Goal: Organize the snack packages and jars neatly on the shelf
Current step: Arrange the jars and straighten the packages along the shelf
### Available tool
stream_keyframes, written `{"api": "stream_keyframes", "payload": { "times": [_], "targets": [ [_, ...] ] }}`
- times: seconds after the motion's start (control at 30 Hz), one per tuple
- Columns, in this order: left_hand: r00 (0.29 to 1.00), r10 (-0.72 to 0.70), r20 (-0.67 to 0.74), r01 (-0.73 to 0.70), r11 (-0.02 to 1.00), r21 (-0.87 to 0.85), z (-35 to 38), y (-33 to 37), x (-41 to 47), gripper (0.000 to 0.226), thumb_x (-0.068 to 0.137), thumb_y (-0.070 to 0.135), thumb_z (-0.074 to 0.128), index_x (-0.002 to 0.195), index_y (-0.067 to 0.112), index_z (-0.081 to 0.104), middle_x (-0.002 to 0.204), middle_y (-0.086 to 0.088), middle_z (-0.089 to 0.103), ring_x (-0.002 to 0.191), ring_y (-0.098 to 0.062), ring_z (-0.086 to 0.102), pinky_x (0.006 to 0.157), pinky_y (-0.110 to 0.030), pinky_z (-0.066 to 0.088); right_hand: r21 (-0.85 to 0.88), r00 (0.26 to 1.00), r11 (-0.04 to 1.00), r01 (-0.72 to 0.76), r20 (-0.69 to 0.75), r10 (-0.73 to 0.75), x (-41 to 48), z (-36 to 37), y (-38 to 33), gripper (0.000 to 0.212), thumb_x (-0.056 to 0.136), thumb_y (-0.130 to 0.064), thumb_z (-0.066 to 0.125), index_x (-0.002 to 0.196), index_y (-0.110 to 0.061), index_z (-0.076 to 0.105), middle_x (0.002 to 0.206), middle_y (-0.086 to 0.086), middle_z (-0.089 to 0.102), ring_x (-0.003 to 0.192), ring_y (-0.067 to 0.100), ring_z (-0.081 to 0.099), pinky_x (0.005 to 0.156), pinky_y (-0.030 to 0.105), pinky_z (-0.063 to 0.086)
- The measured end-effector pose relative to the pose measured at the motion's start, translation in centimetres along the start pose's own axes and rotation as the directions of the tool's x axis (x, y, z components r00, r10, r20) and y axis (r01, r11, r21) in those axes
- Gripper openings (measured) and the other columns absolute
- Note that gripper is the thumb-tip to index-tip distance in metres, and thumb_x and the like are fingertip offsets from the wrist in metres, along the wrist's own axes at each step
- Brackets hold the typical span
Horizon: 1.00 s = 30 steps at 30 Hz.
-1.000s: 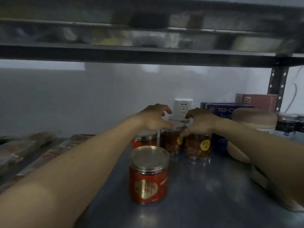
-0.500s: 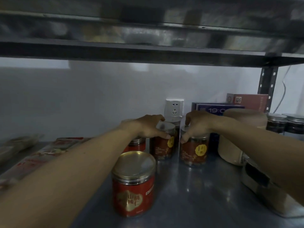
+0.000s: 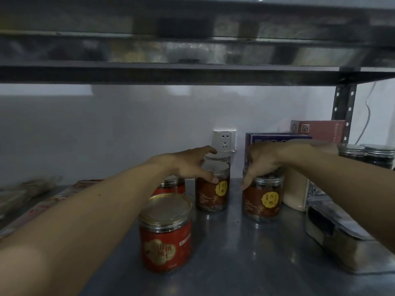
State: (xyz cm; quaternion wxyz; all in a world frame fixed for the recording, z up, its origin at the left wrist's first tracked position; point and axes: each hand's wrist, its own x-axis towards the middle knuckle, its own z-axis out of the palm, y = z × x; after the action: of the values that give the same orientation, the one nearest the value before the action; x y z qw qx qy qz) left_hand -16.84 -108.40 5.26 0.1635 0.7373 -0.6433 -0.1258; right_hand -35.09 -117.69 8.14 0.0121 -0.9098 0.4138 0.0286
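Left grip [image 3: 188, 165] holds the left brown jar [image 3: 211, 194], right grip [image 3: 263, 163] the right brown jar [image 3: 263, 202], both upright.

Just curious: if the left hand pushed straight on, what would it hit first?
Probably the pale-lidded clear jar behind the brown yellow-labelled jar the left hand grips, then the white wall socket.

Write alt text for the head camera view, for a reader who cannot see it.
On a metal shelf, the left hand grips the left brown jar at its top and the right hand grips the right brown jar, the two jars standing apart. A red jar with a gold lid stands nearer the camera.
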Motion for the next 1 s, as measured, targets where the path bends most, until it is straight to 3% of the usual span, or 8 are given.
{"api": "stream_keyframes", "payload": {
  "times": [0.23, 0.37, 0.47, 0.6, 0.73, 0.8, 0.9, 1.0],
  "targets": [
    [0.99, 0.08, -0.12, -0.109, 0.959, -0.263, -1.9, 1.0, -0.8, 0.084, 0.073, 0.045, 0.077, 0.142, 0.044, 0.028, 0.145, 0.0, 0.041, 0.127, -0.021, 0.043, 0.102, -0.038, 0.042, 0.412, 0.964, 0.873, 0.262, -0.154, -0.216, -0.3, 0.5, -0.8, 0.098, 0.068, -0.042, 0.083, 0.148, -0.031, 0.026, 0.149, -0.002, 0.04, 0.128, 0.018, 0.043, 0.101, 0.033, 0.041],
    [0.974, 0.093, -0.205, -0.171, 0.898, -0.404, -2.9, 1.2, -1.6, 0.088, 0.069, 0.038, 0.08, 0.142, 0.043, 0.03, 0.143, -0.001, 0.046, 0.13, -0.022, 0.044, 0.104, -0.037, 0.041, 0.548, 0.94, 0.77, 0.327, -0.27, -0.207, 0.2, 0.6, -1.4, 0.11, 0.056, -0.05, 0.088, 0.148, -0.032, 0.031, 0.15, -0.005, 0.038, 0.134, 0.02, 0.04, 0.104, 0.034, 0.04],
    [0.957, 0.064, -0.284, -0.203, 0.846, -0.493, -2.9, 1.1, -2.1, 0.092, 0.066, 0.035, 0.08, 0.143, 0.04, 0.03, 0.141, -0.002, 0.048, 0.127, -0.023, 0.048, 0.101, -0.034, 0.044, 0.574, 0.92, 0.74, 0.352, -0.357, -0.161, 1.0, 0.9, -1.8, 0.116, 0.039, -0.067, 0.085, 0.14, -0.029, 0.044, 0.14, -0.006, 0.049, 0.128, 0.019, 0.047, 0.103, 0.04, 0.045],
    [0.965, 0.022, -0.26, -0.159, 0.841, -0.517, -2.8, 1.2, -2.4, 0.084, 0.073, 0.03, 0.079, 0.143, 0.032, 0.033, 0.134, -0.006, 0.053, 0.119, -0.023, 0.054, 0.096, -0.039, 0.052, 0.537, 0.89, 0.763, 0.36, -0.443, -0.108, 1.6, 1.0, -2.3, 0.108, 0.047, -0.064, 0.085, 0.14, -0.026, 0.043, 0.141, -0.004, 0.046, 0.128, 0.019, 0.045, 0.102, 0.035, 0.043],
    [0.968, 0.015, -0.249, -0.143, 0.85, -0.507, -2.7, 1.0, -2.4, 0.072, 0.079, 0.027, 0.075, 0.14, 0.03, 0.038, 0.13, -0.006, 0.053, 0.117, -0.024, 0.055, 0.095, -0.041, 0.053, 0.522, 0.91, 0.781, 0.344, -0.389, -0.141, 1.6, 0.6, -2.3, 0.112, 0.041, -0.072, 0.081, 0.138, -0.028, 0.045, 0.14, -0.004, 0.049, 0.128, 0.02, 0.047, 0.103, 0.039, 0.044],
    [0.976, 0.016, -0.217, -0.125, 0.859, -0.496, -2.3, 0.7, -2.4, 0.072, 0.079, 0.029, 0.074, 0.141, 0.03, 0.038, 0.131, -0.005, 0.05, 0.118, -0.024, 0.053, 0.096, -0.04, 0.052, 0.539, 0.927, 0.773, 0.336, -0.333, -0.172, 1.5, 0.6, -2.0, 0.107, 0.049, -0.067, 0.082, 0.14, -0.028, 0.043, 0.142, -0.003, 0.047, 0.128, 0.021, 0.046, 0.105, 0.042, 0.043],
    [0.985, 0.014, -0.17, -0.095, 0.873, -0.478, -1.4, 0.5, -2.2, 0.074, 0.079, 0.031, 0.074, 0.142, 0.032, 0.035, 0.139, -0.005, 0.044, 0.12, -0.022, 0.05, 0.091, -0.03, 0.052, 0.528, 0.946, 0.791, 0.309, -0.254, -0.2, 1.3, 0.9, -1.5, 0.113, 0.047, -0.067, 0.081, 0.144, -0.03, 0.037, 0.147, -0.002, 0.043, 0.13, 0.022, 0.045, 0.107, 0.042, 0.041],
    [0.993, 0.019, -0.113, -0.061, 0.919, -0.389, -0.5, 0.5, -1.5, 0.079, 0.079, 0.034, 0.075, 0.145, 0.034, 0.031, 0.145, -0.004, 0.038, 0.12, -0.019, 0.047, 0.083, -0.02, 0.048, 0.457, 0.956, 0.845, 0.278, -0.22, -0.195, 1.4, 1.5, -1.4, 0.106, 0.059, -0.056, 0.083, 0.148, -0.028, 0.033, 0.15, -0.001, 0.039, 0.131, 0.022, 0.042, 0.104, 0.033, 0.039]
  ]
}}
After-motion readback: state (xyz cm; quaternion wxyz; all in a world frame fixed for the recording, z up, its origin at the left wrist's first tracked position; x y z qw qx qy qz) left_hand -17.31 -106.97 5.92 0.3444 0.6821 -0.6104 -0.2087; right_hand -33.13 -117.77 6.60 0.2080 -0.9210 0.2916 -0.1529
